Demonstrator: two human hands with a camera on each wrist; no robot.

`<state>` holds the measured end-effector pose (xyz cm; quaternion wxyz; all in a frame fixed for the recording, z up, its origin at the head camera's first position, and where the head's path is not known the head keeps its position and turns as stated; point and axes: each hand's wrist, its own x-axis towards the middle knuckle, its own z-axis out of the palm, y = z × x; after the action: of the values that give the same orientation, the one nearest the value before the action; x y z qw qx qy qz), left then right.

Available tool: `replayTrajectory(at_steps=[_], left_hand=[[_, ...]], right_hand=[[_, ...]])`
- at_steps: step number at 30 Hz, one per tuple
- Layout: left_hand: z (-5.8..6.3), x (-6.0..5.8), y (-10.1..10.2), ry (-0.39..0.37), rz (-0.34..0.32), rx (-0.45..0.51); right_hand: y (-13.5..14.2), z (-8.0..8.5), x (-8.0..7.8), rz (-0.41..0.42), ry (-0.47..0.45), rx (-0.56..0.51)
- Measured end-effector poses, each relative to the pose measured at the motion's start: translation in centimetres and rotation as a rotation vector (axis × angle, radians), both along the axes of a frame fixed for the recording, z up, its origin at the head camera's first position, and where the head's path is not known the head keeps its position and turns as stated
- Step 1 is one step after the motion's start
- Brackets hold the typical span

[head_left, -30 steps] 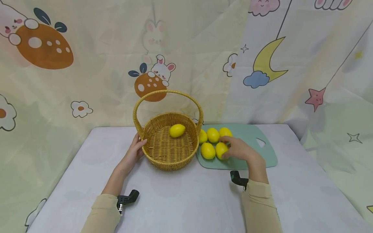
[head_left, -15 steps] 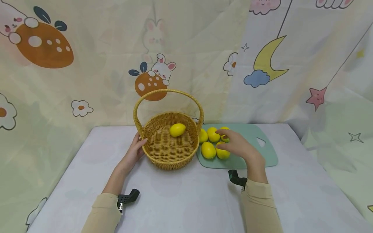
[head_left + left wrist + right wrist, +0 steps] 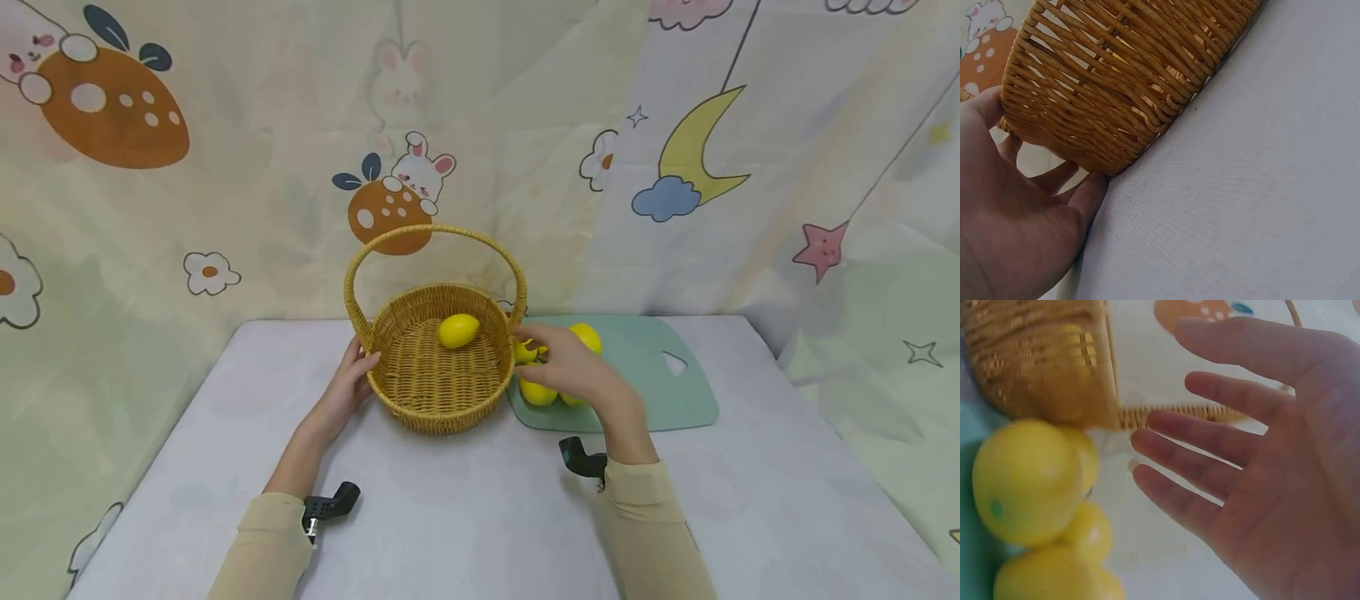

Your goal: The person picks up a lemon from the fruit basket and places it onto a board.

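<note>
A round wicker basket (image 3: pixel 438 417) with a tall arched handle stands on the white-covered table. One yellow lemon (image 3: pixel 459 331) lies inside it, toward the back. My left hand (image 3: pixel 347 385) holds the basket's left side, thumb at the rim and fingertips against the lower wall (image 3: pixel 1097 150). Above the lemons (image 3: pixel 537 392) on the green cutting board (image 3: pixel 652 392) hovers my right hand (image 3: pixel 581 367), its fingers apart and holding nothing. In the right wrist view its palm (image 3: pixel 1291 500) faces the lemons (image 3: pixel 1029 481) without touching them. The hand partly hides several lemons in the head view.
The cutting board lies right beside the basket, with a triangular hole (image 3: pixel 674 363) at its right end. A patterned cloth (image 3: pixel 285 167) hangs behind the table. Each wrist carries a black camera mount (image 3: pixel 333 502).
My right hand has left the right-hand lemons and moved left, over those nearest the basket. The left hand stays at the basket. The head view has tilted slightly down.
</note>
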<state>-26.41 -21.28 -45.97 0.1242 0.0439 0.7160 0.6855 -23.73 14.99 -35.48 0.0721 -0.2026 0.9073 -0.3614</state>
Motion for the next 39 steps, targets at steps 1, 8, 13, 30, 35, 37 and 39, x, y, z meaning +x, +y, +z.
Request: replayTrajectory(at_steps=[1, 8, 13, 30, 35, 37, 39], left_hand=[[0.0, 0.0, 0.0, 0.0, 0.001, -0.002], [0.0, -0.1, -0.2, 0.006, -0.001, 0.009], [0.2, -0.2, 0.0, 0.014, 0.0, 0.02], [0.2, 0.2, -0.2, 0.003, 0.018, 0.032], [0.2, 0.2, -0.3, 0.018, 0.008, 0.034], [0.1, 0.2, -0.3, 0.018, 0.006, 0.031], [0.1, 0.2, -0.3, 0.016, 0.008, 0.033]], right_hand=[[-0.5, 0.1, -0.1, 0.013, 0.013, 0.0], [-3.2, -0.1, -0.8, 0.089, 0.068, 0.004], [-4.2, -0.9, -1.6, 0.092, 0.106, 0.025], [-7.7, -2.2, -3.6, 0.05, 0.095, 0.105], [-8.3, -2.3, -5.2, 0.061, 0.062, 0.103], [-8.5, -2.3, -5.6, 0.068, 0.043, 0.102], [-8.8, -2.3, -6.0, 0.078, 0.033, 0.106]])
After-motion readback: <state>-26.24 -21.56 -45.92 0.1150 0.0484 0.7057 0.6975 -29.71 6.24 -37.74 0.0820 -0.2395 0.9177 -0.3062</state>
